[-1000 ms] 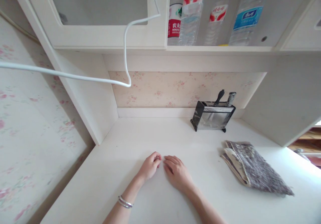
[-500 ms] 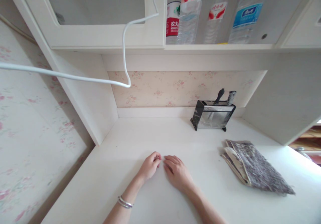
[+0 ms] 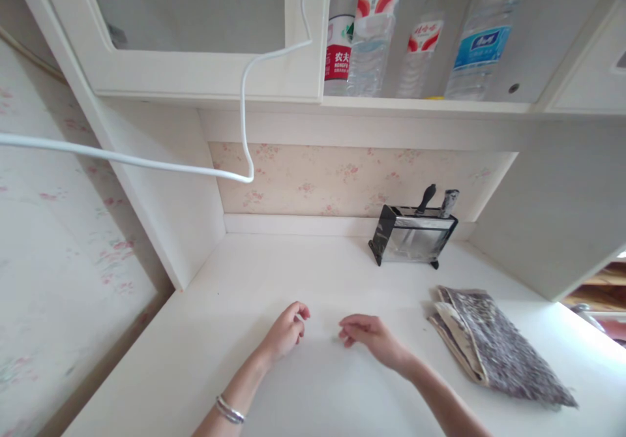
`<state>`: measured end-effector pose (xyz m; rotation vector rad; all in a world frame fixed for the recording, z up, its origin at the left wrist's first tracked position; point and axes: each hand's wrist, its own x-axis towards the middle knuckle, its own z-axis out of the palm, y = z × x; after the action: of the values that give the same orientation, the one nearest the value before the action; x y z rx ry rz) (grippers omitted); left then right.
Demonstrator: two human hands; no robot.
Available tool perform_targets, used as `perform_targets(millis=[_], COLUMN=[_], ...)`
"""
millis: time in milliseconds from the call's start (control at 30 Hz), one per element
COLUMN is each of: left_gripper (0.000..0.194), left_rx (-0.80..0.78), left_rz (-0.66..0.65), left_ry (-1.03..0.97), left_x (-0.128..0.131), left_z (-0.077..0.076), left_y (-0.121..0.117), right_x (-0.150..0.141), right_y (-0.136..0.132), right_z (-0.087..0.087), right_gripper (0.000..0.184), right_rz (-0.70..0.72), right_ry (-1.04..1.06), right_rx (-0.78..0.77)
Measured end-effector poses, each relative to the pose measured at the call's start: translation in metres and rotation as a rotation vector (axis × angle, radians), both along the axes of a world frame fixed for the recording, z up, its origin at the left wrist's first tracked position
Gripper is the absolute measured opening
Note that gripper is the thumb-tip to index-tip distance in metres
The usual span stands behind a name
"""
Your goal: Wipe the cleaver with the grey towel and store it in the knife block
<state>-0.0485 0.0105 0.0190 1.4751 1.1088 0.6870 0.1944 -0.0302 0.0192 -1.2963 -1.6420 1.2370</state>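
Note:
My left hand [image 3: 286, 331] rests on the white counter [image 3: 303, 274] with its fingers curled in loosely and nothing in them; a silver bracelet [image 3: 229, 411] is on that wrist. My right hand [image 3: 374, 336] hovers just above the counter, a short gap to the right of the left, with its fingers bent and pointing left, holding nothing. A folded dark patterned cloth [image 3: 493, 346] lies on the counter to the right of my right hand, not touched.
A black knife holder [image 3: 413, 238] with two handles stands against the back wall. Several water bottles [image 3: 374, 32] stand on the shelf above. A white cable [image 3: 195, 166] hangs across the cabinet and left wall. A cupboard side panel [image 3: 548, 209] bounds the right.
My two hands were touching at the fingertips on the counter; now they have drawn apart, the right lifting and shifting right. The camera tilted slightly.

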Motion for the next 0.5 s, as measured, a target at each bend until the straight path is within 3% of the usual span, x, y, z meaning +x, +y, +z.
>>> perform_targets(millis=[67,133,267,367,500], left_gripper=[0.024,0.024,0.033,0.046,0.068], left_rx=[0.016,0.058,0.108,0.115,0.148], left_rz=[-0.025,-0.054,-0.078,-0.086,-0.050], left_ry=[-0.031,-0.076,-0.157,-0.173,-0.186], left_x=[0.014,0.040,0.119,0.184,0.245], left_z=[0.015,0.035,0.074,0.091,0.100], left_y=[0.007,0.018,0.050,0.077,0.111], right_x=[0.058,0.121,0.226,0.268,0.286], right_y=[0.016,0.034,0.069,0.092,0.121], right_z=[0.014,0.033,0.074,0.097,0.114], right_gripper=[0.032,0.029,0.019,0.018,0.031], right_rz=[-0.210,-0.508,-1.006,-1.152,-1.186], right_ry=[0.137,0.231,0.329,0.250,0.146], right_rx=[-0.057,-0.064,0.039,0.057,-0.005])
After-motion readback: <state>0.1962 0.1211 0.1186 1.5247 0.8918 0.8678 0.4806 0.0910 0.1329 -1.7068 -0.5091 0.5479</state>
